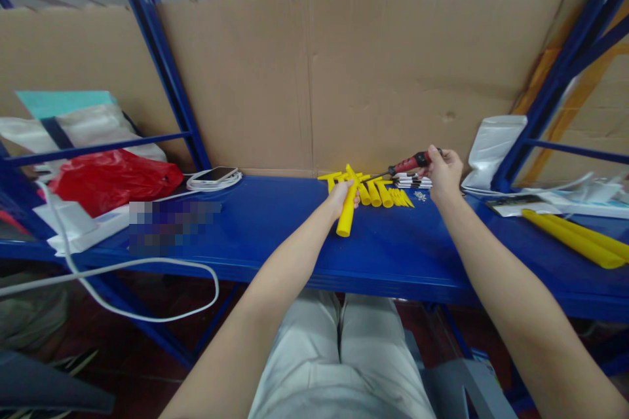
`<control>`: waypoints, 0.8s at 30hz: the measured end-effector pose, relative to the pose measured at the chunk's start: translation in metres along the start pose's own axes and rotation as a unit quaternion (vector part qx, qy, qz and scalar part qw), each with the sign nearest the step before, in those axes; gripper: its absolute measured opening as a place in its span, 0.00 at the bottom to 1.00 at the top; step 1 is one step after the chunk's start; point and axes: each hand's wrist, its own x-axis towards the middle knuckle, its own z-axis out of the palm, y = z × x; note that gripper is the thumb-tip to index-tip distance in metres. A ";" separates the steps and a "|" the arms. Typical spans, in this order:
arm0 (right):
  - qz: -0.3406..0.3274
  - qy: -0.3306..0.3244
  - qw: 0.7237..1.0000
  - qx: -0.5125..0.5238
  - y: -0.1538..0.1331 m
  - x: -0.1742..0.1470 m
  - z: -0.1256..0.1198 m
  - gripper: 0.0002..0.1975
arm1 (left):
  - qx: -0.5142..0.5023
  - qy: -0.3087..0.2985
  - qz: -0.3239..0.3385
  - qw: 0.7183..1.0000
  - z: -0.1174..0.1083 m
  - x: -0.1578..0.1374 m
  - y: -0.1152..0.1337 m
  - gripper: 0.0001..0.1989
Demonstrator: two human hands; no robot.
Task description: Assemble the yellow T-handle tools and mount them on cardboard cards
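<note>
My left hand (338, 199) is closed around a yellow tapered plastic piece (346, 215), its wide round end pointing down toward me. In my right hand (446, 175) is a screwdriver (411, 163) with a red and black handle. Its shaft points left, toward the upper part of the held piece; whether the tip touches it I cannot tell. Behind my hands lie several similar yellow pieces (375, 194) in a row, with smaller yellow pointed pieces (400, 198) at their right. Small screw-like metal bits (420, 196) and white sticks with dark ends (411, 181) lie nearest my right hand.
Cardboard (393, 78) backs the blue shelf top (275, 222). A phone on a coiled white cable (216, 177), a red plastic bag (115, 180) and a power strip (98, 226) lie left. A white pouch (494, 150) and long yellow pieces (574, 239) are at right.
</note>
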 end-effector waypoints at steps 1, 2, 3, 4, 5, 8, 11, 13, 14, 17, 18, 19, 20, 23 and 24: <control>0.001 0.002 1.000 0.001 -0.001 0.000 0.000 0.23 | -0.001 -0.004 -0.002 1.000 0.000 0.000 0.000 0.13; 0.003 0.004 1.000 0.002 -0.001 -0.001 0.000 0.23 | -0.002 -0.009 -0.003 1.000 0.000 0.000 0.000 0.13; 0.005 0.005 1.000 0.000 -0.001 0.000 -0.001 0.23 | -0.005 -0.014 -0.005 1.000 0.000 0.000 0.001 0.13; 0.008 0.008 1.000 -0.003 -0.001 0.000 -0.001 0.23 | -0.008 -0.018 -0.005 1.000 0.000 -0.001 0.001 0.13; 0.009 0.010 1.000 -0.007 -0.001 0.001 -0.002 0.23 | -0.011 -0.021 -0.004 1.000 0.000 -0.001 0.001 0.13; 0.005 0.008 1.000 -0.006 0.002 0.004 -0.003 0.24 | -0.015 -0.021 0.001 1.000 0.000 -0.002 0.002 0.12; 0.001 0.002 1.000 0.009 0.005 0.007 -0.004 0.24 | -0.010 -0.019 0.002 1.000 0.000 -0.001 0.002 0.13; -0.002 -0.001 1.000 0.018 0.007 0.007 -0.004 0.24 | -0.010 -0.022 0.000 1.000 0.000 -0.001 0.002 0.13; -0.004 -0.004 1.000 0.022 0.007 0.007 -0.004 0.24 | -0.013 -0.024 0.000 1.000 0.000 -0.001 0.002 0.13; -0.006 -0.007 0.999 0.031 0.007 0.006 -0.003 0.24 | -0.032 -0.033 0.000 0.999 0.000 -0.002 0.003 0.13; -0.004 -0.005 1.000 0.030 0.006 0.006 -0.003 0.24 | -0.040 -0.035 -0.001 0.999 0.000 -0.002 0.004 0.13; -0.001 -0.003 1.000 0.027 0.006 0.006 -0.003 0.23 | -0.046 -0.039 -0.002 0.998 0.000 -0.002 0.004 0.13; 0.001 -0.001 1.000 0.023 0.005 0.006 -0.004 0.23 | -0.050 -0.041 -0.003 0.998 0.000 -0.003 0.004 0.12; 0.006 -0.003 1.000 0.009 0.003 0.005 -0.004 0.21 | -0.053 -0.049 -0.001 0.997 -0.001 -0.004 0.005 0.13; 0.006 -0.004 1.000 0.006 0.003 0.005 -0.005 0.20 | -0.053 -0.052 0.002 0.997 -0.001 -0.004 0.005 0.13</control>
